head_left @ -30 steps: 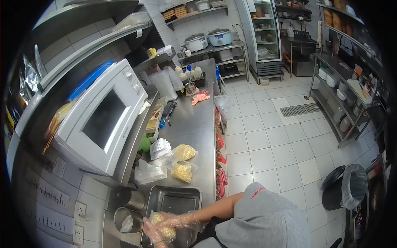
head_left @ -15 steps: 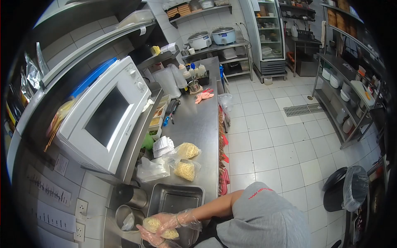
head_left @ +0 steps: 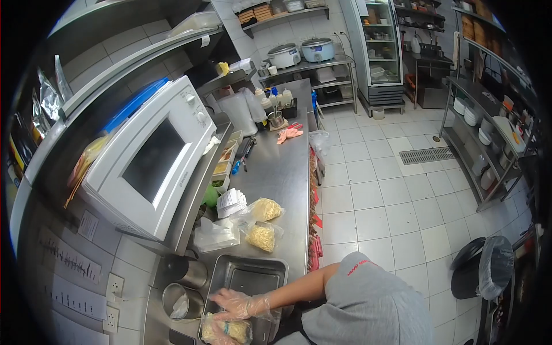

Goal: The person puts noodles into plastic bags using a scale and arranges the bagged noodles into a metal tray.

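My right hand [head_left: 233,303], in a clear plastic glove, is stretched out over the metal tray [head_left: 280,270], its fingers apart and its lower edge at a bag of pale noodles [head_left: 238,329]. My left hand [head_left: 219,334], also gloved, is closed on that bag at the near end of the tray; the bottom of the frame cuts it off. Two more clear bags of noodles [head_left: 261,237] [head_left: 267,210] lie on the steel counter beyond the tray. Left of them are clear plastic bags [head_left: 215,236] and a stack of white papers [head_left: 232,202].
Two metal containers [head_left: 183,302] [head_left: 192,271] stand left of the tray. A white microwave [head_left: 152,161] is on a shelf over the counter's left side. Farther along are tongs [head_left: 244,155], bottles [head_left: 275,99] and pink gloves [head_left: 289,134]. A lined black bin [head_left: 468,273] stands on the floor at right.
My right hand has loosened from the noodle bag and spread its fingers. The bag now lies lower in the tray, by my left hand. The view has shifted slightly.
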A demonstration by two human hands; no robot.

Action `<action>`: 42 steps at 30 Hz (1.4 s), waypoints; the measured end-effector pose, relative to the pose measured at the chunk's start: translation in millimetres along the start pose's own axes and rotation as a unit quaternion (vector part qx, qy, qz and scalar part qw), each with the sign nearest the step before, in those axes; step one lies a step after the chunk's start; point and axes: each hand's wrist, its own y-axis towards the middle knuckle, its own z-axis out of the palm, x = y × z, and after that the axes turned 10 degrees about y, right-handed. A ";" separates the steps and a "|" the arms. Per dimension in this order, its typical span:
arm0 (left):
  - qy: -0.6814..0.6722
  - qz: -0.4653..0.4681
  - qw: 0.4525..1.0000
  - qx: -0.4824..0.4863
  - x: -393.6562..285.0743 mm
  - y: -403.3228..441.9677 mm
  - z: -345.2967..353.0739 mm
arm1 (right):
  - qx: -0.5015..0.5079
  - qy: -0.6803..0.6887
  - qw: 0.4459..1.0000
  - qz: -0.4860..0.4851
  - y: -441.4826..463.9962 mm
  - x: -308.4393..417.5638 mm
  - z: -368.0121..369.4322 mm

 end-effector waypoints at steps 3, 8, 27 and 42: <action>0.000 0.051 0.999 0.016 -7.6 -8.7 -11.2 | 0.258 0.489 0.768 0.323 11.4 -29.6 16.7; 0.135 0.224 0.959 0.114 -37.2 -59.0 -7.5 | 0.337 0.613 0.631 0.334 14.0 -46.7 30.4; 0.049 -0.035 0.990 -0.127 0.5 -105.9 -222.6 | 0.393 0.304 0.826 0.266 107.6 -50.3 87.5; 0.375 -0.170 0.911 0.037 116.5 0.8 -221.6 | 0.109 -0.140 0.940 -0.292 91.5 9.2 62.2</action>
